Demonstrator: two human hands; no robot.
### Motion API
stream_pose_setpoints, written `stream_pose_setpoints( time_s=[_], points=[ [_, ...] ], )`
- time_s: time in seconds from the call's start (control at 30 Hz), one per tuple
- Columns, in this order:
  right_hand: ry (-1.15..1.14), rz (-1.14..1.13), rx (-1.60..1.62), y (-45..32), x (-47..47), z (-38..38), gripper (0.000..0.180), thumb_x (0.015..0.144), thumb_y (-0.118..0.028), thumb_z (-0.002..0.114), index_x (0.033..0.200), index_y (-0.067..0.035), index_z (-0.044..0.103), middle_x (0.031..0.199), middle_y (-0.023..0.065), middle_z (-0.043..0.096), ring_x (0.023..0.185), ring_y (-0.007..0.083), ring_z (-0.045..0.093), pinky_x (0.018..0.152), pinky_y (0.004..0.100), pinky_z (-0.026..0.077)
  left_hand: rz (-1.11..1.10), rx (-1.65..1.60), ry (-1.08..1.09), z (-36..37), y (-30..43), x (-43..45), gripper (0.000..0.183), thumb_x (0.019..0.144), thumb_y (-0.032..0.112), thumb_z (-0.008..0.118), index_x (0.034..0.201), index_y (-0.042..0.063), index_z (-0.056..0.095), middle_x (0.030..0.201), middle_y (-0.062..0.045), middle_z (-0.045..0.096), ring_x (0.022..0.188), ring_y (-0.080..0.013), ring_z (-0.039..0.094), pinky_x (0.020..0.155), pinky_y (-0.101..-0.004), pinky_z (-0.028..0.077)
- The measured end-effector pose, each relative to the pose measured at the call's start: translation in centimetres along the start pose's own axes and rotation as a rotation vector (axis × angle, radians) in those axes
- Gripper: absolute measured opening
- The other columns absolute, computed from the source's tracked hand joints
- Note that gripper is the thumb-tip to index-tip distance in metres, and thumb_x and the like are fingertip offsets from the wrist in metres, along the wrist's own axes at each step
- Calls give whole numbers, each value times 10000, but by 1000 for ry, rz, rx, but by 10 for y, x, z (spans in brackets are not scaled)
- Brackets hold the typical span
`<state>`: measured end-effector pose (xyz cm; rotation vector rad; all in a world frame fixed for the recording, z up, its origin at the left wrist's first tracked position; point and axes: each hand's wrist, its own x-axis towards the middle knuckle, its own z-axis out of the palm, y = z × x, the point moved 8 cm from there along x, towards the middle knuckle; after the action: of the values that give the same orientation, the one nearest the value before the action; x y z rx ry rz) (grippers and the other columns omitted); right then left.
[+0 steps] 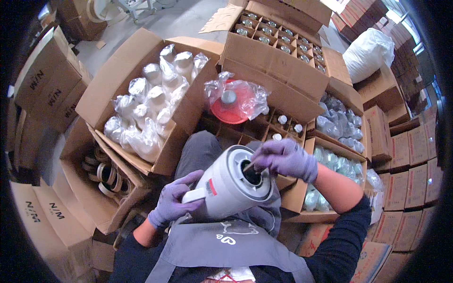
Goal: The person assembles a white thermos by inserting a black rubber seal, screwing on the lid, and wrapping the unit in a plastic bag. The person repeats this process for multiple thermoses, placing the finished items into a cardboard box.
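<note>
A pale grey vacuum flask body (221,200) with a red label lies tilted across my lap, its open end facing up and to the right. My left hand (177,198) grips the flask's white side handle (194,195). At the round opening, my right hand (283,159) pinches a thin stick-like tool (252,164), whose tip reaches into the dark mouth. What the tool touches inside is hidden. Both hands wear purple gloves. Beyond the flask, a red round tub or lid (230,115) carries crumpled clear plastic and a grey-capped item (228,97).
Plastic-wrapped white bottles fill a carton (120,46) at left. Tape-like rings (106,177) lie in a lower carton. Ahead, a divided carton (269,58) holds shiny round-topped items. Wrapped pieces (338,162) fill cartons at right, near stacked boxes (400,177).
</note>
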<state>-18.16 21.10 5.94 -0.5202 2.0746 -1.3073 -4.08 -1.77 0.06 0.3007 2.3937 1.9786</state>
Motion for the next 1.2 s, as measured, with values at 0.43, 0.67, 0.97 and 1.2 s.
stream_pose_setpoints(
  time_s=[0.43,0.67,0.97,1.2],
  points=[
    [111,192,-1179,189,261,-20,442,856,-487,554,1132,-152,635,1199,95,632,1118,298,595,930,484,448,-456,-823,778,-54,-72,5,371,934,233,614,1194,-30,584,1049,-108,677,920,-197,671,822,-330,558],
    [470,281,-1025,182,312,-26,699,825,-520,596,1364,-104,436,1282,193,500,1115,365,550,920,503,427,-419,-1015,839,-58,-87,38,357,986,269,536,1207,-7,583,1137,-104,655,993,-228,659,859,-394,557],
    [254,279,-1007,147,316,-37,743,762,-444,668,1352,-43,461,1399,199,457,1269,378,462,1053,501,355,-308,-991,826,-64,-81,36,423,986,289,519,1328,42,508,1261,-104,604,1087,-242,628,921,-400,533],
    [419,-57,591,169,169,-74,851,756,-444,716,1425,-25,398,1373,131,489,1196,273,516,1039,388,404,-257,-1057,703,-54,-61,79,486,1003,409,454,1389,114,476,1344,-88,563,1214,-284,550,1043,-483,437]
  ],
)
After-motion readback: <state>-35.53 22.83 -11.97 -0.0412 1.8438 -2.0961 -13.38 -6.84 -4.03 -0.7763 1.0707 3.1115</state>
